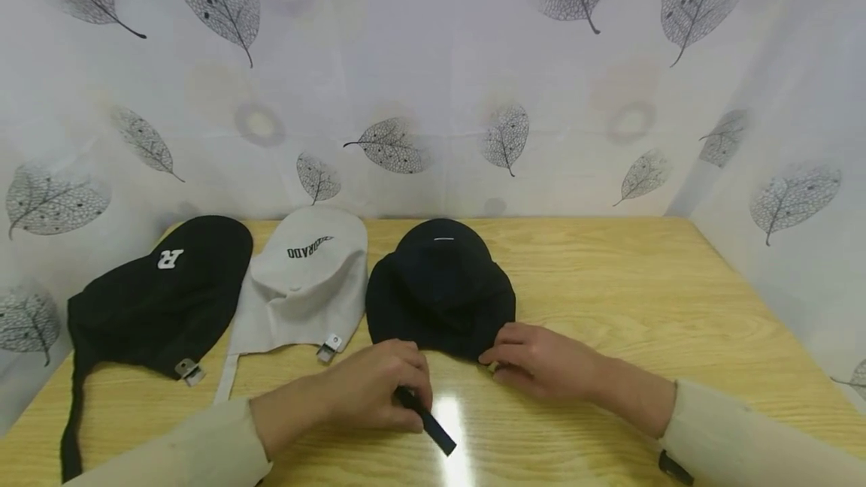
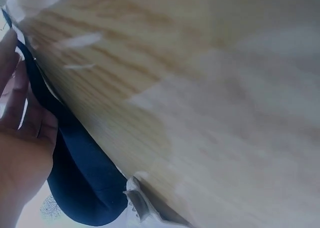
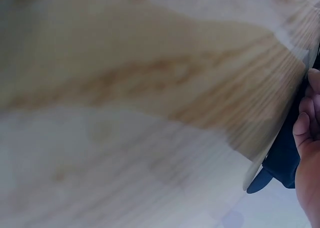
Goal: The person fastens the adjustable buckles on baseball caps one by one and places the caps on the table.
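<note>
A black cap [image 1: 443, 284] with a short white line on its front lies on the table, brim toward the wall. At its near left edge my left hand [image 1: 379, 385] holds the cap's strap [image 1: 436, 431], whose loose end sticks out below the fingers. My right hand [image 1: 541, 363] pinches the cap's near right edge, where a bit of metal shows under the fingertips. In the left wrist view, the dark cap [image 2: 85, 163] runs along beside the left hand [image 2: 25, 123]. The right wrist view shows the right hand [image 3: 307, 138] against the cap's dark cloth [image 3: 285, 158].
To the left lie a light grey cap [image 1: 311, 276] with dark lettering and a black cap [image 1: 176, 284] with a white R, each with a metal buckle at its near edge and a strap. Behind the wooden table [image 1: 629, 284] hangs a leaf-patterned curtain [image 1: 446, 81].
</note>
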### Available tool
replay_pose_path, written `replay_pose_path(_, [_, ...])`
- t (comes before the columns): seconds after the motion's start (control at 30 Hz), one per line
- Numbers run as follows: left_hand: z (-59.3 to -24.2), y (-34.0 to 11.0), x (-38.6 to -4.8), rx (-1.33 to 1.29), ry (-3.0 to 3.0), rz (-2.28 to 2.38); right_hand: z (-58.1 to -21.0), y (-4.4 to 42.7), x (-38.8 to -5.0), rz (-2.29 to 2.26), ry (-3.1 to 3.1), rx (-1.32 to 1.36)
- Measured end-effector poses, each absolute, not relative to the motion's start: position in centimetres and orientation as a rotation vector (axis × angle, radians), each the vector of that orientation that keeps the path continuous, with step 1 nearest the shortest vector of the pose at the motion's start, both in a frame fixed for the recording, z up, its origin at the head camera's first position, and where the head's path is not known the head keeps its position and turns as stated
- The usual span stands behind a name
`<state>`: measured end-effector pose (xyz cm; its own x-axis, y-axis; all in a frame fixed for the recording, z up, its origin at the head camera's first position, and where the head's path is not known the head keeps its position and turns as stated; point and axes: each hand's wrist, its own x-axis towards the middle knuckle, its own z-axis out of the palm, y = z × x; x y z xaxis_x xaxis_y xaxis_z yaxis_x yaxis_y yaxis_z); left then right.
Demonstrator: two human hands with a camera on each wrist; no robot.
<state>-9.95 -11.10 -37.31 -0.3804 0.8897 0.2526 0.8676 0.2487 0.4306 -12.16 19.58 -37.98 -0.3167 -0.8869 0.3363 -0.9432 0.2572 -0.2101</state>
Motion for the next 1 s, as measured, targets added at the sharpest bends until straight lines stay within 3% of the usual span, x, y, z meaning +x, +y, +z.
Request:
replay_pose_path(0.37, [-37.4, -10.6, -9.3, 1.99, 2.394, 0.718, -38.0, 19.2, -12.0, 0.437, -2.206, 1.795])
replay_pose_path(0.67, [-37.2, -9.7, -9.0, 2.367, 2.418, 0.462, -37.6, 19.3, -12.4, 0.199, -2.202, 1.715])
replay_pose_path(1.0, [-37.2, -9.5, -8.9, 2.35, 2.499, 0.56, -37.4, 19.3, -12.8, 0.146, -2.151, 1.72])
